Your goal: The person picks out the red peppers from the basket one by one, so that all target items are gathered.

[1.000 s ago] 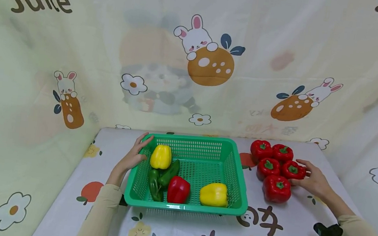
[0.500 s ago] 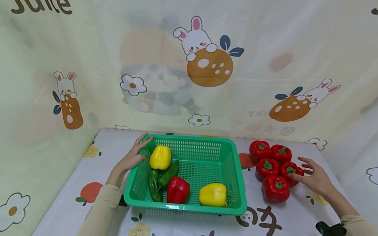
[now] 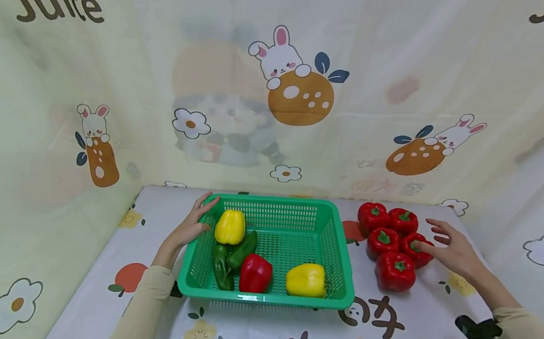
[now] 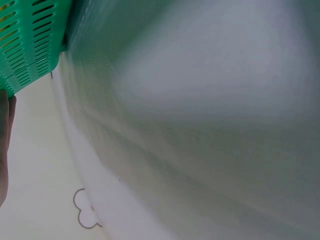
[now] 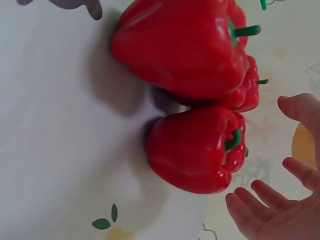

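Note:
At the left end of the green plastic basket [image 3: 264,299], my left hand [image 3: 188,230] touches the rim with spread fingers; the left wrist view shows fingers [image 4: 6,120] against the perforated wall. My right hand [image 3: 455,251] hovers empty, fingers apart, at the right side of a group of several red bell peppers. Its thumb overlaps the rightmost red bell pepper [image 3: 418,258] in the head view. The right wrist view shows a gap between the hand and that pepper [image 5: 190,150]. The frontmost red bell pepper [image 3: 395,272] sits just in front of it.
Inside the basket lie a yellow bell pepper [image 3: 230,227] at the back left, another yellow bell pepper [image 3: 306,280] at front right, a red bell pepper [image 3: 256,274] and green peppers [image 3: 242,251]. A printed cloth [image 3: 323,337] covers the table; a curtain [image 3: 354,156] hangs behind.
My right hand has let go of the rightmost red bell pepper, drawn back and lifted slightly beside it, fingers opening. The left hand stays at the basket rim.

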A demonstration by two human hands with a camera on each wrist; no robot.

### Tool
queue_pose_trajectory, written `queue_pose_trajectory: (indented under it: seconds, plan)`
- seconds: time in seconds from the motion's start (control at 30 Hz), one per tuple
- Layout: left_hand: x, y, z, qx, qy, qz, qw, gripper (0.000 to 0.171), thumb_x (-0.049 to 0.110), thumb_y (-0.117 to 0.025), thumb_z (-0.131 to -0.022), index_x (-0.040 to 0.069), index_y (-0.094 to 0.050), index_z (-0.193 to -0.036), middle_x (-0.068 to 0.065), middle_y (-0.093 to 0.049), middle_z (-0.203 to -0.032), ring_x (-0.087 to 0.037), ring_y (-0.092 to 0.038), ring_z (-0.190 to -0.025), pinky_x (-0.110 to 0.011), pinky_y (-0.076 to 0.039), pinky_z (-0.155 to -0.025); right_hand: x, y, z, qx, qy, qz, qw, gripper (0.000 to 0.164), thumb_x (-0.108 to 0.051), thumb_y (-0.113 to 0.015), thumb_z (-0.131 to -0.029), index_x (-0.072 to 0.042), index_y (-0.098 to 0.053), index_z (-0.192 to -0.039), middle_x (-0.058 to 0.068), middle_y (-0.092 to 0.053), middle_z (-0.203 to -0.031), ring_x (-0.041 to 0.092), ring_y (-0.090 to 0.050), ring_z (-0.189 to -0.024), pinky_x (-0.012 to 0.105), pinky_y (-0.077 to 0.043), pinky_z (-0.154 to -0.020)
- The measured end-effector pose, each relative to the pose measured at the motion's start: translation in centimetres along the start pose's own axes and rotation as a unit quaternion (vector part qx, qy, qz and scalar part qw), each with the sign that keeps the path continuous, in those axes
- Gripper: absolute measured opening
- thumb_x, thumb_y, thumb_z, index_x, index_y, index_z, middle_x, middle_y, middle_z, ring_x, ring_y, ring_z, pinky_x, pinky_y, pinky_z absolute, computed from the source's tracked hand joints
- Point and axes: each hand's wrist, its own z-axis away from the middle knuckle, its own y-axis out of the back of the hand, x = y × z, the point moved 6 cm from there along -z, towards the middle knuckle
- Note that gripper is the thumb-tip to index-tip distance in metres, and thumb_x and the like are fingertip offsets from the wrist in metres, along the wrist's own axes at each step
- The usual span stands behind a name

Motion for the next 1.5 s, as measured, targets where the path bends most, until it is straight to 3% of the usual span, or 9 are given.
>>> queue_pose_trajectory:
  seconds: [0.13,0.67,0.93,1.27,1.5]
  plan:
    - [-0.9,-0.1,-0.2,0.001,0.000,-0.009,1.0000,0.086,-0.010,-0.052,-0.074,0.005,-0.028,-0.155,-0.014,-0.001,-0.164,-0.041,0.002,-0.148,-0.071,-0.013,-0.108,-0.9,0.0,0.1,0.000,0.005,-0.004,1.000,0.083,-0.036,-0.067,-0.092,0.007,-0.026,-0.150,0.039,-0.029,-0.146,0.060,-0.037,-0.124,0.065,-0.045,-0.090]
    - [-0.9,-0.1,-0.2,0.004,0.004,-0.012,0.9999,0.086,-0.010,-0.051,-0.074,0.005,-0.028,-0.156,-0.013,-0.001,-0.164,-0.041,0.002,-0.148,-0.071,-0.013,-0.108,-2.7,-0.7,0.3,-0.009,-0.002,-0.014,1.000,0.079,-0.034,-0.064,-0.095,0.005,-0.025,-0.151,0.041,-0.029,-0.144,0.061,-0.037,-0.124,0.061,-0.049,-0.087]
    - [-1.2,-0.1,-0.5,0.004,0.008,-0.015,0.9998,0.086,-0.010,-0.051,-0.075,0.007,-0.028,-0.156,-0.014,-0.001,-0.164,-0.040,0.001,-0.149,-0.071,-0.014,-0.108,-3.9,-1.1,0.2,-0.010,0.021,-0.024,0.999,0.077,-0.032,-0.065,-0.094,0.004,-0.027,-0.151,0.038,-0.033,-0.144,0.059,-0.039,-0.124,0.060,-0.051,-0.085]
    - [-0.5,-0.1,0.1,0.009,-0.032,0.003,0.9994,0.086,-0.002,-0.049,-0.072,0.010,-0.030,-0.156,-0.015,-0.002,-0.163,-0.045,0.002,-0.147,-0.077,-0.011,-0.102,-5.0,-1.8,0.0,-0.012,0.024,-0.023,0.999,0.078,-0.028,-0.067,-0.093,0.003,-0.027,-0.151,0.037,-0.032,-0.146,0.060,-0.038,-0.125,0.057,-0.053,-0.082]
    - [-1.0,-0.1,-0.3,0.005,0.002,-0.005,1.0000,0.086,-0.008,-0.051,-0.073,0.005,-0.028,-0.155,-0.014,-0.001,-0.164,-0.042,0.002,-0.148,-0.073,-0.012,-0.107,-5.8,-2.2,0.1,-0.006,0.034,-0.020,0.999,0.075,-0.025,-0.068,-0.092,0.006,-0.030,-0.149,0.037,-0.037,-0.143,0.058,-0.041,-0.123,0.055,-0.054,-0.080]
